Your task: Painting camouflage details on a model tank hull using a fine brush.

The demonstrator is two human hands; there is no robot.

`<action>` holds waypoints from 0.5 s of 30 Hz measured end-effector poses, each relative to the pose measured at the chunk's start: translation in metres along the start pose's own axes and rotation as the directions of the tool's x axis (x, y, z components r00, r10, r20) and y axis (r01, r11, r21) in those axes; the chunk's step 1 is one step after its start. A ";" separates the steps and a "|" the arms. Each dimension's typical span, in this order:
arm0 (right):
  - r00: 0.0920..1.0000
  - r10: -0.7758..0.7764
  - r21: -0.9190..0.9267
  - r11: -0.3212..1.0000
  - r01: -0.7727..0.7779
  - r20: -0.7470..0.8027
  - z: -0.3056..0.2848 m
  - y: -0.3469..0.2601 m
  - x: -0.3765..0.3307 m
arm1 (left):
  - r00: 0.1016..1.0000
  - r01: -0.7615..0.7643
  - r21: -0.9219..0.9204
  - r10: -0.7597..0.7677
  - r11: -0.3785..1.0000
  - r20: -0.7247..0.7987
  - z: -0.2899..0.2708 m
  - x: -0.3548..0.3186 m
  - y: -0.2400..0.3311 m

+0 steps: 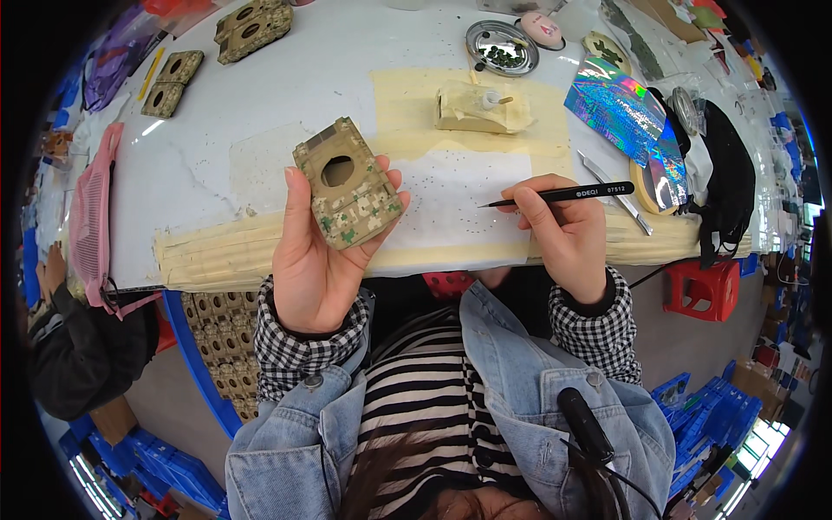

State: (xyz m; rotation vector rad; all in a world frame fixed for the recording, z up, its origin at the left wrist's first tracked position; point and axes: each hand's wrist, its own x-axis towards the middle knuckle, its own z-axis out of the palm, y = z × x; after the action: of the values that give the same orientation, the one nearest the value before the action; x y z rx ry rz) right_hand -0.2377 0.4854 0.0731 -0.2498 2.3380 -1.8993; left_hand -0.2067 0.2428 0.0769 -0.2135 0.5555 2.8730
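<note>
A worker's left hand (316,260) grips a camouflage-painted model tank hull (348,184) above the tabletop (260,95); the right hand (568,238) pinches a fine black brush (559,194). Finished hulls (251,26) wait far left; a tan turret (481,107) appears unpainted.

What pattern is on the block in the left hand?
Pixelated tan, brown and green camouflage on the block, seen in the head view.

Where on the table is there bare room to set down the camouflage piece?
Bare tabletop lies between the two camouflage pieces far left and the beige model. The white sheet between left hand and right hand is also open. The far right is crowded: metal dish, holographic film, tape roll.
</note>
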 end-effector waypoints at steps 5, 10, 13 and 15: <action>0.999 0.012 0.066 0.998 -0.010 -0.032 -0.001 -0.004 0.000 | 1.000 -0.015 -0.009 0.015 1.000 0.012 0.001 0.000 -0.001; 0.969 -0.216 0.185 0.954 0.236 -0.122 -0.006 -0.028 -0.004 | 0.996 0.073 -0.082 -0.069 0.994 0.051 0.009 0.003 -0.006; 0.850 -0.527 0.121 0.843 0.525 -0.009 -0.006 -0.048 0.001 | 0.988 0.148 -0.091 -0.142 0.985 0.068 0.015 0.005 -0.014; 0.756 -0.649 0.027 0.760 0.649 0.090 -0.004 -0.059 0.008 | 0.979 0.194 -0.114 -0.184 0.974 0.090 0.019 0.006 -0.018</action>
State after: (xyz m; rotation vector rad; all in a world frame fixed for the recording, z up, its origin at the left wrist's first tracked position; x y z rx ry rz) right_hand -0.2434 0.4761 0.1319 -1.2800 2.3740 -2.0594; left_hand -0.2097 0.2676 0.0865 -0.1607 0.3261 2.7178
